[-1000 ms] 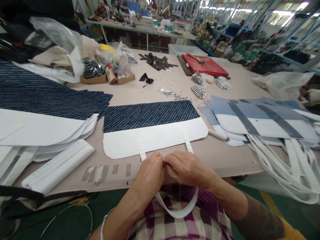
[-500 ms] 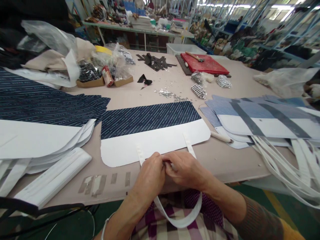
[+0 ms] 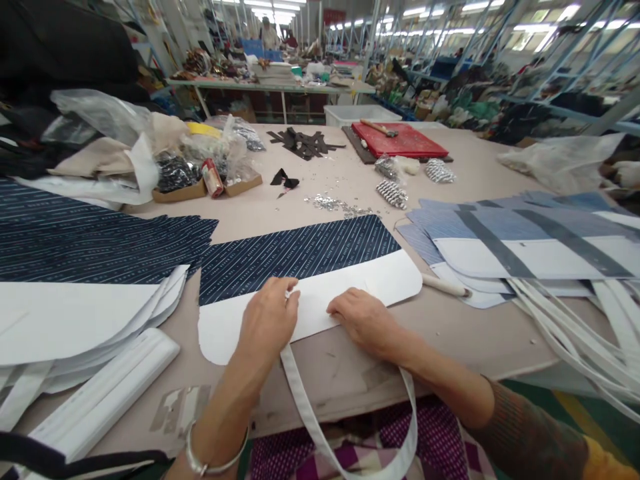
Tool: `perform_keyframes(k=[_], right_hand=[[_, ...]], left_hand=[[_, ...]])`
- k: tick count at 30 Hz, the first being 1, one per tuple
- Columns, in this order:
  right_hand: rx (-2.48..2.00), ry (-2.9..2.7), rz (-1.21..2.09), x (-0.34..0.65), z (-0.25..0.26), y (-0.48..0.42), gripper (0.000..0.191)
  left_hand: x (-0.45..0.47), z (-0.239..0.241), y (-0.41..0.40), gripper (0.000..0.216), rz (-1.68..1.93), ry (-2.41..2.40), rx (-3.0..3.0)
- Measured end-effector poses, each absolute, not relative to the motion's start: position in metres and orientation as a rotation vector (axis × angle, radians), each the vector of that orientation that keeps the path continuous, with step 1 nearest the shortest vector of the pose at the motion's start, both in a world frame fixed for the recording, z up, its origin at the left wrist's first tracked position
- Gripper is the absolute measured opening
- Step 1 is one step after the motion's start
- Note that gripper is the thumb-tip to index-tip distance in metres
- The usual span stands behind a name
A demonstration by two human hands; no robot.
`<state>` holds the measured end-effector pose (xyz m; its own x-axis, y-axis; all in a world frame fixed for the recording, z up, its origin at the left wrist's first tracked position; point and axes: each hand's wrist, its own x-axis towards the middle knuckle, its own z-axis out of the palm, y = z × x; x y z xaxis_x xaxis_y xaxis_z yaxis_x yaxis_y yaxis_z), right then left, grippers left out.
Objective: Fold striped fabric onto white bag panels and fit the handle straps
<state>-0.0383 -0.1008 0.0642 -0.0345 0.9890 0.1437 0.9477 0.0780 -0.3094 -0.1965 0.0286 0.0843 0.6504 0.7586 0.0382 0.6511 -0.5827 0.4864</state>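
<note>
A fabric panel lies before me, dark blue with white stripes on its far part and plain white on its near part. My left hand is over the panel's white part, thumb and forefinger pinching a small shiny metal piece. Low over the white part, near its front edge, my right hand has its fingers bent together; what they hold, if anything, is hidden. A white strap comes from under my hands and loops down over the table edge into my lap.
Dark striped panels are stacked left beside a long white roll. Lighter blue panels with straps lie right, near a wooden stick. Small metal pieces are scattered beyond. A hammer rests on a red slab.
My hands were together at the panel's front edge; now they are apart and farther forward over its white part. The view has tilted up, and the strap loop hangs wider.
</note>
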Motion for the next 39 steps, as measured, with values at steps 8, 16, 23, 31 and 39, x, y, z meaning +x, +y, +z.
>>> perform_keyframes(k=[8,16,23,31,39], right_hand=[[-1.729,-2.375,0.271,-0.023,0.067,-0.109,0.010],[-1.572,-1.773,0.755,-0.004,0.073,-0.140,0.008],[-1.619,-2.247,0.495,-0.076,0.074,-0.215,0.010],[-2.349,-2.401,0.721,-0.030,0.071,-0.293,0.034],[-2.133,-1.712,1.413,-0.010,0.146,-0.284,0.018]], left_hand=[[-0.174,0.077,0.102,0.038,0.330,1.339,2.493],[-0.152,0.061,0.118,0.076,0.099,1.231,2.563],[-0.159,0.061,0.111,0.055,0.045,1.147,2.662],[-0.173,0.078,0.091,0.030,-0.079,0.947,2.677],[-0.155,0.084,0.057,0.063,0.025,1.071,2.557]])
